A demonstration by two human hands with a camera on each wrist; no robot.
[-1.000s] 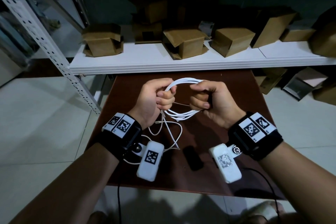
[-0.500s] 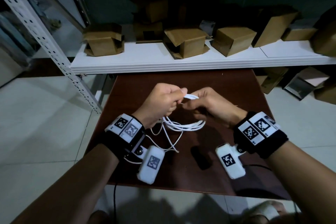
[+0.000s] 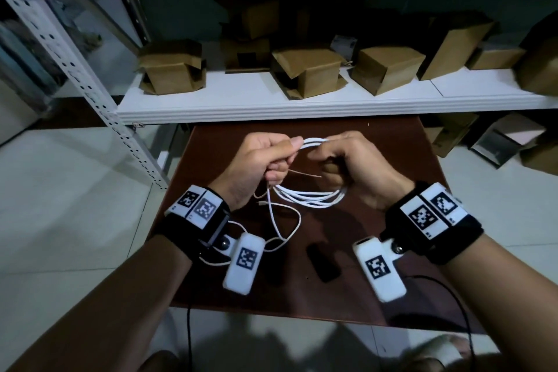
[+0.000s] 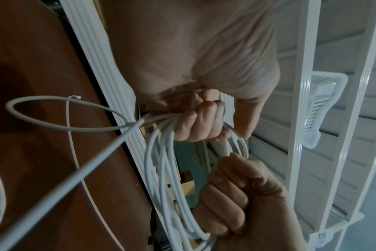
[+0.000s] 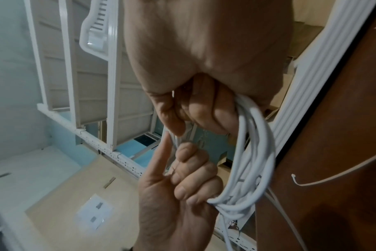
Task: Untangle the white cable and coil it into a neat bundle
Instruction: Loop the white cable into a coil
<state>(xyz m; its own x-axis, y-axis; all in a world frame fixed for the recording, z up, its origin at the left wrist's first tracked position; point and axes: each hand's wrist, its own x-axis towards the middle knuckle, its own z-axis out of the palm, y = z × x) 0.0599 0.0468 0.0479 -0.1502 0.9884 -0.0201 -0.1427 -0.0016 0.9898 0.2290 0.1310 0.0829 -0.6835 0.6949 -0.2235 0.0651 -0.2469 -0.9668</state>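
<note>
The white cable [image 3: 314, 199] is gathered into a coil of several loops, held in the air over the brown table [image 3: 392, 160]. My left hand [image 3: 279, 158] grips the coil's left side, thumb pressed on the top strands. My right hand [image 3: 330, 160] grips the right side with curled fingers. In the left wrist view the loops [image 4: 167, 178] run from my left fingers [image 4: 200, 122] to the right fist [image 4: 236, 203]. The right wrist view shows the coil [image 5: 255, 152] beside both hands. A loose tail [image 3: 285, 220] hangs down to the table. A thin tie [image 3: 305, 174] sticks out between the hands.
A small black object [image 3: 323, 263] lies on the table below the hands. A white shelf [image 3: 302, 100] with several cardboard boxes [image 3: 305, 72] runs just behind the table. A perforated metal upright [image 3: 90, 93] stands at the left. More boxes [image 3: 510, 142] sit on the floor at the right.
The hands drew close together half a second ago and have now moved apart again, stretching the coil wider. Both hands kept their hold on the cable.
</note>
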